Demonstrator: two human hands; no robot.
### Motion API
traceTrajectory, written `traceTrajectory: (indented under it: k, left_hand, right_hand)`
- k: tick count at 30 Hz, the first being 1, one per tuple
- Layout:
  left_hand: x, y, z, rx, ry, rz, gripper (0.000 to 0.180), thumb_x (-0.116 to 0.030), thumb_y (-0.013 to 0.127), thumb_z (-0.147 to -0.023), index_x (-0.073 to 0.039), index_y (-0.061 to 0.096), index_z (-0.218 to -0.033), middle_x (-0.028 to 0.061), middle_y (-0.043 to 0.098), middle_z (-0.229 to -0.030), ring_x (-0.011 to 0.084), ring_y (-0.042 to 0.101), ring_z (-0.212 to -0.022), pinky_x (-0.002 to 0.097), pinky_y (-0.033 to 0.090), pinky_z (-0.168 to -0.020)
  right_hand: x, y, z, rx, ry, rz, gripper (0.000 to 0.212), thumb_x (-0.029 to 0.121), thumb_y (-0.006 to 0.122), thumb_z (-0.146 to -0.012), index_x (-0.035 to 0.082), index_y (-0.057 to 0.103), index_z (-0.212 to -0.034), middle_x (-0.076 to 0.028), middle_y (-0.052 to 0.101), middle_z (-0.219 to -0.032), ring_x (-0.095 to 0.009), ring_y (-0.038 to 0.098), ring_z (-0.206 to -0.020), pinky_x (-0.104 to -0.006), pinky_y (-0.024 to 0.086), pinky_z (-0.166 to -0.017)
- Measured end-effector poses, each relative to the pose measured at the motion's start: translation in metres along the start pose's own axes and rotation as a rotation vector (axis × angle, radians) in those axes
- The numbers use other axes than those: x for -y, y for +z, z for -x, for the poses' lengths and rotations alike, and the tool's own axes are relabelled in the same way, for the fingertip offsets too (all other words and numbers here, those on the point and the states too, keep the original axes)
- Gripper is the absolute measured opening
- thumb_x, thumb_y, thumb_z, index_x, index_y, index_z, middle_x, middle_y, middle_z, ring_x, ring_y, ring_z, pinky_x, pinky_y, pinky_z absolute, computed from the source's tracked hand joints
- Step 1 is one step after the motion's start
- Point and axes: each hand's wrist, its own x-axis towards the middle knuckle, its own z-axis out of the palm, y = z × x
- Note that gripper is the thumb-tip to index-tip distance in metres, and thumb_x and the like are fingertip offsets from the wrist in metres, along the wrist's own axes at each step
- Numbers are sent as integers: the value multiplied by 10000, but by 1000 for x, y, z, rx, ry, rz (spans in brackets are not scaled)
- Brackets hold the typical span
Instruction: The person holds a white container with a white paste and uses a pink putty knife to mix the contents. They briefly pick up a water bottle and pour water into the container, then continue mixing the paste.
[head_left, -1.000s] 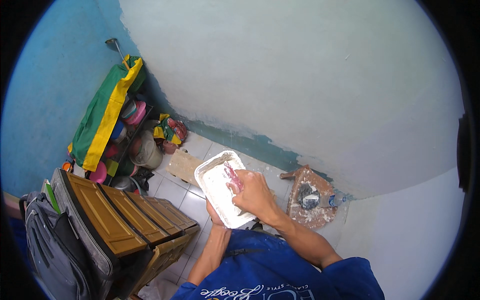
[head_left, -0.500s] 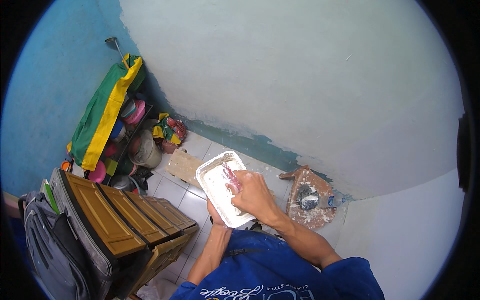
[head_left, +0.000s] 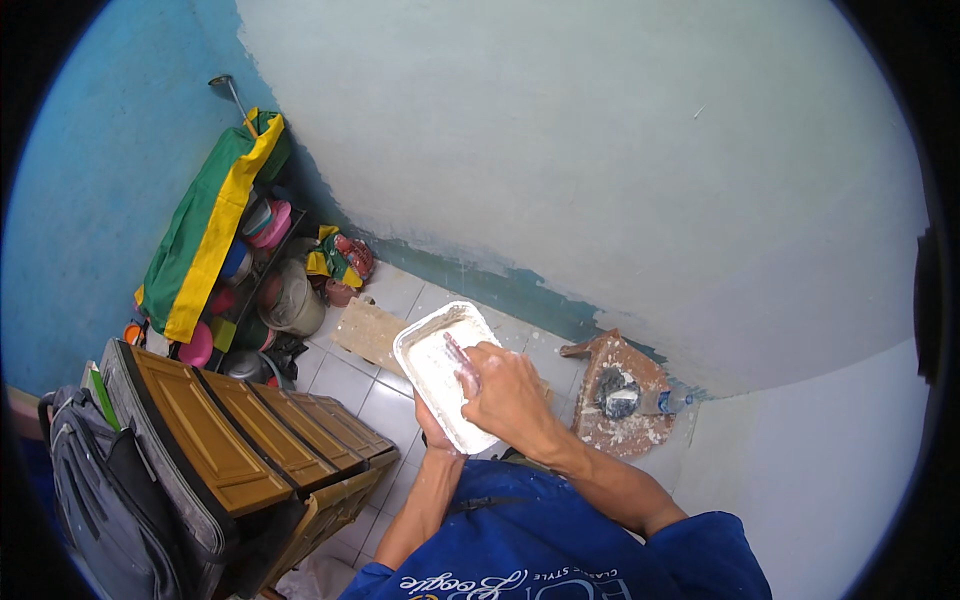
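Turned slightly since earlier, the tool (head_left: 459,356) is gripped in the right hand (head_left: 508,388), the tray (head_left: 430,321) in the left hand (head_left: 430,428).

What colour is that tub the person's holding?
The rectangular tub is white, seen in the head view.

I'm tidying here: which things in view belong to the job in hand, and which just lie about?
Job in hand:
white rectangular tray with white paste, in the left hand
pinkish, white-smeared tool, in the right hand

Seemingly lying about:
grey fabric bag
brown panelled wooden cabinet
green-and-yellow cover
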Motion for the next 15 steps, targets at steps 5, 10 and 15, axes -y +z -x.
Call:
traceTrajectory:
  k: [5,10,15]
  left_hand:
    - [0,-8,-1,142,-21,69,538,-400,351,-1047,-69,441,-1460,113,558,-1381,256,554,-1251,411,432,-1089]
    - [2,-7,-3,187,-18,70,549,-416,345,-1046,-75,434,-1467,105,557,-1386,256,552,-1254,416,418,-1102]
    - [4,10,1,-7,-27,69,613,-496,327,-1045,-57,441,-1457,124,569,-1375,274,576,-1228,428,454,-1068]
  right_hand:
    - [4,-10,0,41,-46,-15,202,84,623,-801,-49,683,-941,-259,658,-876,-458,652,-797,-516,528,-754]
    - [-4,5,-1,-5,3,-75,180,74,640,-766,-70,652,-873,-273,644,-869,-487,625,-790,-528,495,-710]
    - [-4,1,-7,-76,-14,-5,165,80,631,-785,-51,670,-878,-269,658,-876,-461,649,-794,-516,522,-737]
